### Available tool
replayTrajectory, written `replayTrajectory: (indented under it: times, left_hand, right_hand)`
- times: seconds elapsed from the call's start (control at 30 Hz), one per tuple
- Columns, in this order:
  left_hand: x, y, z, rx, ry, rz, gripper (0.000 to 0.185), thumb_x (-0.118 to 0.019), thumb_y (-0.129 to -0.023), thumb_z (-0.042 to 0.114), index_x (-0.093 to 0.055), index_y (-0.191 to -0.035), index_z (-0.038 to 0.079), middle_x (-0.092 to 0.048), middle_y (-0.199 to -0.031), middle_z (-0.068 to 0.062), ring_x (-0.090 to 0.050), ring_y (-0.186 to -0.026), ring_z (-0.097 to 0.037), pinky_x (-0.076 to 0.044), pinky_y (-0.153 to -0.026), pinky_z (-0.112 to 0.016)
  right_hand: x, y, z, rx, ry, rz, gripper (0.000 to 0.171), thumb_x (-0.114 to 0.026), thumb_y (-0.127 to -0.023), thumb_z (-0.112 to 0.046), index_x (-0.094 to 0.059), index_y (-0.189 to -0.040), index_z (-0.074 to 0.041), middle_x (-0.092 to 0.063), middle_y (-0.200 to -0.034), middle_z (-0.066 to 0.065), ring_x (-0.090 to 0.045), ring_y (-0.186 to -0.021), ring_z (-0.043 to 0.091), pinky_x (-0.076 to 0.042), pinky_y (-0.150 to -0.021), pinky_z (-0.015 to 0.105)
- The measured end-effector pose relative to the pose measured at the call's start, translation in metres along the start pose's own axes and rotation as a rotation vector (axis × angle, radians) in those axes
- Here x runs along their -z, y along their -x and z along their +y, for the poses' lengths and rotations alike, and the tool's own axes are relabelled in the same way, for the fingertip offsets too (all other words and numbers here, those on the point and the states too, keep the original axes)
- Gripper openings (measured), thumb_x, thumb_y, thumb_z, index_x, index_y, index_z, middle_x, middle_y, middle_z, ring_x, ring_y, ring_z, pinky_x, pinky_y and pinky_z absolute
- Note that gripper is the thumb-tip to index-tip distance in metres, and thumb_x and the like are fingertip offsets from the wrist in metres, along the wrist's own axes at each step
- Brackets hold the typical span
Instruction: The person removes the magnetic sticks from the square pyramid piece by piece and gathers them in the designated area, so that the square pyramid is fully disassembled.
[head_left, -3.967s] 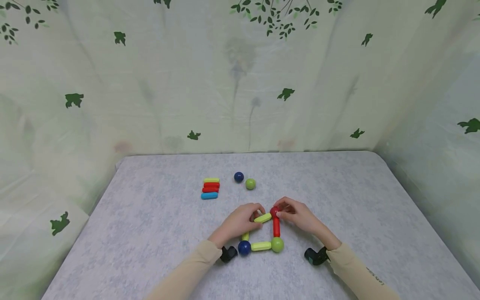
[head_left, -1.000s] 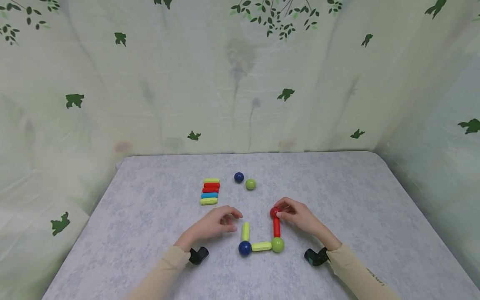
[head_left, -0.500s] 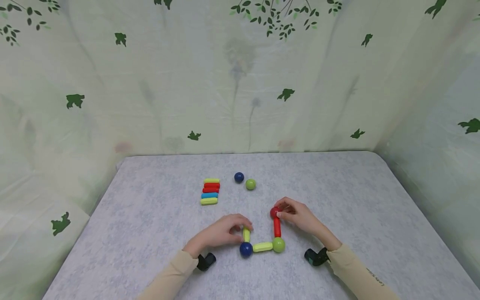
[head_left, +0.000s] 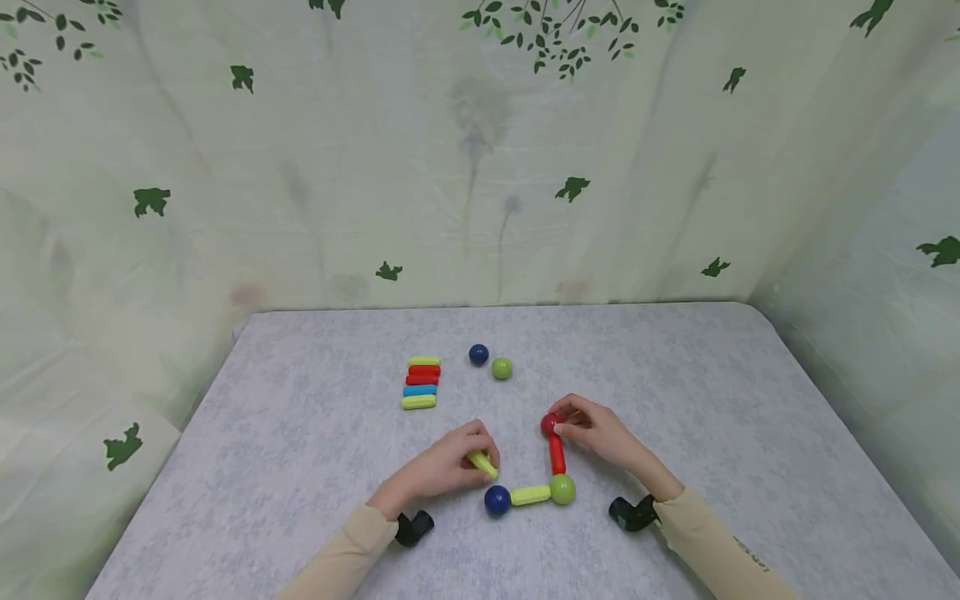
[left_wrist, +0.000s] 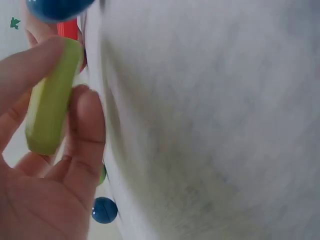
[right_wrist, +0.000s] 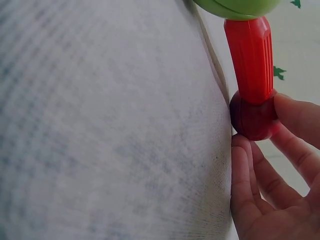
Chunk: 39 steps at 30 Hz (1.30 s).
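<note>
My left hand (head_left: 455, 460) pinches a yellow-green rod (left_wrist: 52, 97) between thumb and fingers, just behind and left of a dark blue ball (head_left: 497, 501). In the head view that rod is apart from the ball. Another yellow-green rod (head_left: 530, 495) joins the blue ball to a green ball (head_left: 562, 489). From the green ball a red rod (right_wrist: 251, 60) runs away to a red ball (right_wrist: 254, 117). My right hand (head_left: 597, 429) holds the red ball by thumb and fingertips, on the table.
At the back left, several rods lie in a stack-like row: yellow-green (head_left: 418, 402), blue (head_left: 420, 390), red (head_left: 422, 380) and others. A loose dark blue ball (head_left: 478, 355) and green ball (head_left: 502, 368) sit right of them. A patterned cloth (head_left: 480, 208) hangs behind the grey table (head_left: 675, 375).
My left hand put one yellow-green rod down by the row, came back and pulled another off the blue ball. The linked pieces shifted slightly right. My right hand stayed on the red ball.
</note>
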<state>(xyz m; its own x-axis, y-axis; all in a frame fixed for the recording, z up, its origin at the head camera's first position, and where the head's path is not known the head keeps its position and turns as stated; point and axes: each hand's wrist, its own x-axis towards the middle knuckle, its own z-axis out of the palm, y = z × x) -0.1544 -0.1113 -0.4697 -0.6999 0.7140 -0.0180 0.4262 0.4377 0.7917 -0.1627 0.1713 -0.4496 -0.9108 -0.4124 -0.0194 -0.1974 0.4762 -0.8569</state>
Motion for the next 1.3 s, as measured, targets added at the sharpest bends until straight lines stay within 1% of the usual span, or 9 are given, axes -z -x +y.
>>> replayTrajectory:
  times: [0.13, 0.23, 0.33, 0.5, 0.67, 0.8, 0.93, 1.1, 1.3]
  left_hand:
    - [0.002, -0.001, -0.001, -0.029, 0.008, 0.042, 0.012, -0.070, -0.088, 0.011, -0.065, -0.097, 0.017, -0.055, -0.095, 0.008, -0.053, -0.087, -0.009, -0.049, -0.079, -0.025]
    - [0.004, 0.001, -0.004, -0.028, 0.034, 0.090, 0.015, -0.072, -0.086, 0.011, -0.067, -0.100, 0.014, -0.060, -0.095, 0.009, -0.055, -0.087, -0.009, -0.049, -0.079, -0.026]
    - [0.007, 0.005, -0.007, -0.007, 0.065, 0.148, 0.018, -0.073, -0.084, 0.008, -0.069, -0.102, 0.013, -0.062, -0.096, 0.009, -0.057, -0.088, -0.011, -0.050, -0.079, -0.026]
    - [0.013, 0.015, -0.013, 0.062, 0.075, 0.270, 0.017, -0.071, -0.086, 0.007, -0.069, -0.101, 0.015, -0.063, -0.099, 0.007, -0.057, -0.089, -0.013, -0.050, -0.079, -0.028]
    - [0.024, 0.023, -0.016, 0.156, 0.015, 0.424, 0.014, -0.073, -0.085, 0.011, -0.069, -0.097, 0.016, -0.063, -0.096, 0.007, -0.054, -0.088, -0.014, -0.047, -0.078, -0.032]
    - [0.036, 0.026, -0.021, 0.212, -0.038, 0.512, 0.016, -0.074, -0.082, 0.007, -0.068, -0.095, 0.015, -0.064, -0.095, 0.005, -0.052, -0.089, -0.017, -0.044, -0.078, -0.035]
    - [0.045, 0.028, -0.029, 0.252, -0.069, 0.545, 0.017, -0.073, -0.082, 0.002, -0.067, -0.095, 0.011, -0.063, -0.095, 0.000, -0.054, -0.091, -0.019, -0.045, -0.079, -0.036]
    - [0.049, 0.027, -0.035, 0.284, -0.095, 0.553, 0.018, -0.072, -0.081, -0.003, -0.065, -0.095, 0.007, -0.063, -0.096, -0.004, -0.056, -0.089, -0.020, -0.046, -0.077, -0.037]
    - [0.051, 0.024, -0.035, 0.301, -0.153, 0.542, 0.019, -0.070, -0.081, -0.006, -0.064, -0.094, 0.005, -0.062, -0.096, -0.006, -0.056, -0.093, -0.024, -0.047, -0.082, -0.039]
  right_hand:
    - [0.001, 0.003, -0.010, 0.005, 0.006, -0.007, 0.020, -0.059, -0.093, -0.003, -0.059, -0.113, 0.002, -0.062, -0.107, 0.015, -0.059, -0.096, 0.031, -0.048, -0.082, 0.040]
    - [-0.001, -0.001, 0.003, 0.006, 0.005, 0.001, 0.021, -0.060, -0.093, -0.005, -0.059, -0.113, 0.000, -0.062, -0.106, 0.013, -0.059, -0.095, 0.030, -0.048, -0.082, 0.040]
    - [-0.004, -0.005, 0.019, 0.005, 0.013, 0.010, 0.021, -0.061, -0.093, -0.009, -0.060, -0.113, -0.004, -0.062, -0.106, 0.009, -0.059, -0.095, 0.026, -0.048, -0.081, 0.039]
    - [-0.004, -0.008, 0.030, 0.003, -0.001, 0.016, 0.021, -0.064, -0.093, -0.016, -0.061, -0.113, -0.009, -0.062, -0.106, 0.004, -0.059, -0.095, 0.022, -0.048, -0.081, 0.036]
    - [-0.004, -0.008, 0.031, 0.017, -0.013, 0.012, 0.023, -0.064, -0.093, -0.017, -0.061, -0.114, -0.009, -0.062, -0.107, 0.005, -0.059, -0.095, 0.023, -0.048, -0.081, 0.037]
    - [-0.005, -0.008, 0.030, 0.009, -0.005, 0.018, 0.022, -0.064, -0.093, -0.015, -0.061, -0.114, -0.008, -0.062, -0.106, 0.005, -0.059, -0.094, 0.022, -0.049, -0.080, 0.036]
    - [-0.005, -0.006, 0.023, 0.002, 0.009, 0.020, 0.020, -0.062, -0.093, -0.011, -0.060, -0.113, -0.006, -0.062, -0.106, 0.007, -0.059, -0.095, 0.024, -0.048, -0.082, 0.038]
    - [-0.005, -0.005, 0.014, 0.009, -0.008, 0.016, 0.020, -0.060, -0.092, -0.003, -0.060, -0.112, 0.000, -0.062, -0.106, 0.013, -0.058, -0.096, 0.031, -0.048, -0.082, 0.044]
    - [-0.005, -0.007, 0.026, 0.006, 0.018, 0.015, 0.020, -0.062, -0.093, -0.012, -0.061, -0.112, -0.008, -0.062, -0.106, 0.005, -0.059, -0.095, 0.022, -0.048, -0.082, 0.036]
